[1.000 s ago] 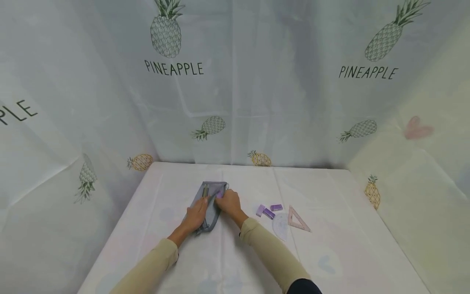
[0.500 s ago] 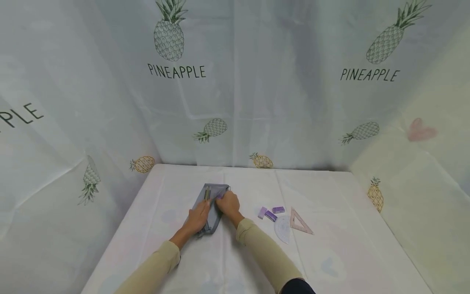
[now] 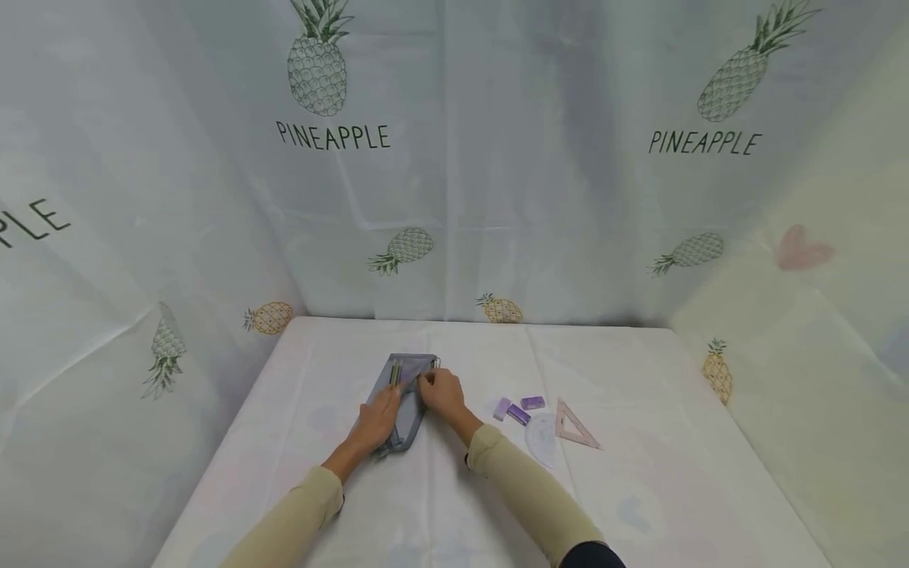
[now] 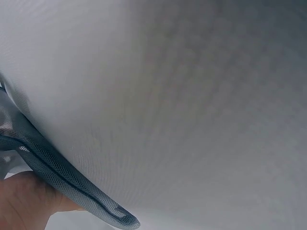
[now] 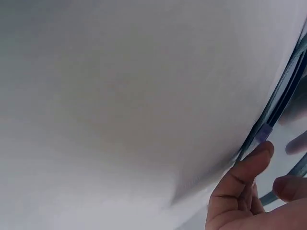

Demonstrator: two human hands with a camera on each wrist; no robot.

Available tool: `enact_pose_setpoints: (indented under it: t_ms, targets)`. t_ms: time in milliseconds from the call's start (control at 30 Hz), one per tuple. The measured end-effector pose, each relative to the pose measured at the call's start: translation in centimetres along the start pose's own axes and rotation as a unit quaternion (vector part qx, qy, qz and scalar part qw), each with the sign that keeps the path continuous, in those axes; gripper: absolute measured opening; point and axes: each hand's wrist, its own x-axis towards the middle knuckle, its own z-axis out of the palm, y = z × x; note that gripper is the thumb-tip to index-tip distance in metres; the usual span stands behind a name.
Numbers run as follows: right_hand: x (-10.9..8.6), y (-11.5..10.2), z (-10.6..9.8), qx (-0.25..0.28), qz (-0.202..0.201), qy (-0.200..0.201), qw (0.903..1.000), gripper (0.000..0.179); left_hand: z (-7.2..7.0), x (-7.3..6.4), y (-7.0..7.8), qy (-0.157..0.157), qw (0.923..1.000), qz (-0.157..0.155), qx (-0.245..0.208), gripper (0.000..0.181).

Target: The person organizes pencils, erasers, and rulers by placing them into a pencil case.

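Observation:
A grey mesh pencil case (image 3: 408, 414) lies on the white table, with two slim pencil-like sticks (image 3: 396, 372) showing at its far left. My left hand (image 3: 379, 420) grips its left side, and in the left wrist view that hand (image 4: 29, 201) is partly behind the mesh edge (image 4: 72, 177). Over the case's right edge, my right hand (image 3: 442, 393) has bent fingers at the zip opening. In the right wrist view a small purple piece (image 5: 263, 133) sits at the tip of the right hand's (image 5: 244, 191) forefinger. The thumb stands apart from that finger; the case hides part of the piece.
To the right lie a pale purple block (image 3: 501, 408), a darker purple eraser-like block (image 3: 519, 414) and another purple block (image 3: 533, 402). A clear protractor (image 3: 541, 439) and a pink set square (image 3: 577, 426) lie beside them. A pineapple-print curtain (image 3: 497, 197) hangs behind the table.
The purple piece by the right fingers, plain earlier in the head view, is now mostly out of sight at the case opening. Both hands stay at the case; the head view shifts slightly.

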Motion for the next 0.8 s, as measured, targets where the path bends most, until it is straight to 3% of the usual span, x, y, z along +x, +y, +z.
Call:
enact_pose_setpoints:
  t_ms: [100,267,367,500,800]
  targets:
    - [-0.6,0.1,-0.6,-0.051,-0.049,0.034,0.9969,0.030,0.0,0.0,-0.1,-0.003,1.0000,0.001,0.007,0.059]
    - [-1.8,0.4,-1.7,-0.125,-0.132,0.067,0.9811,0.040,0.2,0.0,-0.1,0.001,0.9999,0.007,0.008,0.058]
    - [-2.4,0.7,-2.1,-0.150,-0.163,0.047,0.9739,0.062,0.2,-0.1,-0.1,0.001,1.0000,0.006,0.008,0.056]
    - [-3.3,1.1,-2.5,-0.185,-0.176,0.002,0.9670,0.087,0.2,-0.1,-0.1,-0.006,0.9999,0.008,0.007,0.057]
    - [-4.6,1.6,-3.2,-0.243,-0.196,-0.049,0.9488,0.095,0.2,-0.1,-0.2,-0.020,0.9997,-0.004,0.011,0.060]
